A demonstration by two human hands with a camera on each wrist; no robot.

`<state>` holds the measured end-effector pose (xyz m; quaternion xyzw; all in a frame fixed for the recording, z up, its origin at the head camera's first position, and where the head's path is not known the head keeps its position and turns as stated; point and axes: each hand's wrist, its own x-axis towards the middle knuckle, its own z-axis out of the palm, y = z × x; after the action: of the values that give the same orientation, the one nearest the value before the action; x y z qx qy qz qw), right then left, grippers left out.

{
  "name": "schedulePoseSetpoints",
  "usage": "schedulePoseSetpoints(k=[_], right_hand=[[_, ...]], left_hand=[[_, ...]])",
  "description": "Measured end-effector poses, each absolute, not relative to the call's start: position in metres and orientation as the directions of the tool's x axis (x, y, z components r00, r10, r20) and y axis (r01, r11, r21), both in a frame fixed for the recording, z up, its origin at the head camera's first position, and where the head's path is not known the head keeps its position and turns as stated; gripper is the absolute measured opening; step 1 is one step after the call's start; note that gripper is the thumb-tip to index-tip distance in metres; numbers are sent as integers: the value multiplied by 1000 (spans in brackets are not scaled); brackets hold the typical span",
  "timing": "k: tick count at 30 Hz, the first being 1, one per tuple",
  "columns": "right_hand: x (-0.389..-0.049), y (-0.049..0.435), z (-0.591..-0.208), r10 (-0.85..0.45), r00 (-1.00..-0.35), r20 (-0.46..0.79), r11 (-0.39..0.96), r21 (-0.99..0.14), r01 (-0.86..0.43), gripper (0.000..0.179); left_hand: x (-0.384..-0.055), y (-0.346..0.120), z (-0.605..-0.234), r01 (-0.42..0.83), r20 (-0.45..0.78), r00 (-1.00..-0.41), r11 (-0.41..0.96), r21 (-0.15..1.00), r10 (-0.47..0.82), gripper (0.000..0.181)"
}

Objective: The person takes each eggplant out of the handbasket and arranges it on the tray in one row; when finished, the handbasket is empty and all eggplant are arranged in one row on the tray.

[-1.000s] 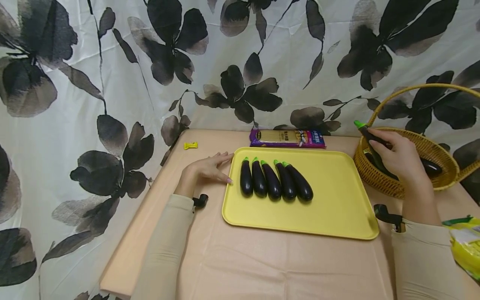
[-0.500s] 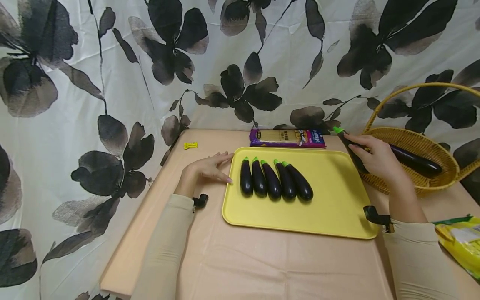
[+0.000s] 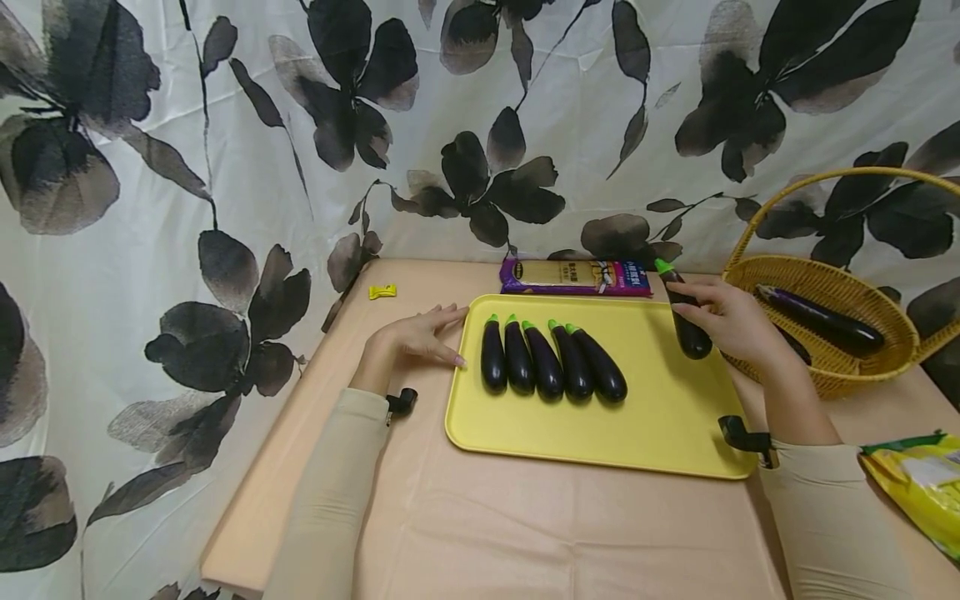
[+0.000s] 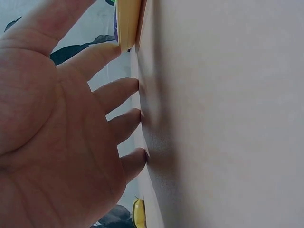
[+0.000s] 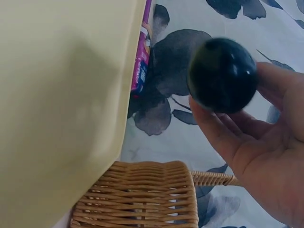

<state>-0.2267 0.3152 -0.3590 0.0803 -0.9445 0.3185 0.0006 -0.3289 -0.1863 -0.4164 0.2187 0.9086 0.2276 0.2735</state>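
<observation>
My right hand (image 3: 738, 321) pinches a dark purple eggplant (image 3: 688, 327) with a green stem, above the far right corner of the yellow tray (image 3: 525, 433). In the right wrist view, the rounded end of the held eggplant (image 5: 222, 76) faces the camera, between thumb and fingers. Several eggplants (image 3: 547, 367) lie side by side on the tray's left half, stems pointing away. At the tray's left edge, my left hand (image 3: 416, 340) rests with its fingers spread, touching the rim. The left wrist view shows those fingers (image 4: 124, 127) extended, fingertips on the table, holding nothing.
A wicker basket (image 3: 877, 296) with a tall handle stands right of the tray; an eggplant (image 3: 821, 321) lies in it, another partly hidden. Behind the tray is a purple packet (image 3: 576, 277). A small yellow wrapped piece (image 3: 382, 291) lies far left, a yellow bag (image 3: 918, 487) at right.
My right hand has carried the eggplant leftward out of the basket to above the tray's right side, turning it more upright. The left hand stays where it was.
</observation>
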Motion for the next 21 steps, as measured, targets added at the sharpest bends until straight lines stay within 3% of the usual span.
schedulePoseSetpoints(k=[7,15,21], right_hand=[[-230,306,-364,-231,-972,-50,772,-618,-151,57],[-234,299,-379,-345,-939,-16,742,-617,-261,53],[-234,291,-382,-396,-916,-62,731,-624,-274,52]], left_hand=[[-328,-186,-415,272,-397,-752,796,541,527,118],[-328,-185,-417,278,-392,-753,796,538,528,118],[-327,-185,-418,262,-394,-761,799,542,516,117]])
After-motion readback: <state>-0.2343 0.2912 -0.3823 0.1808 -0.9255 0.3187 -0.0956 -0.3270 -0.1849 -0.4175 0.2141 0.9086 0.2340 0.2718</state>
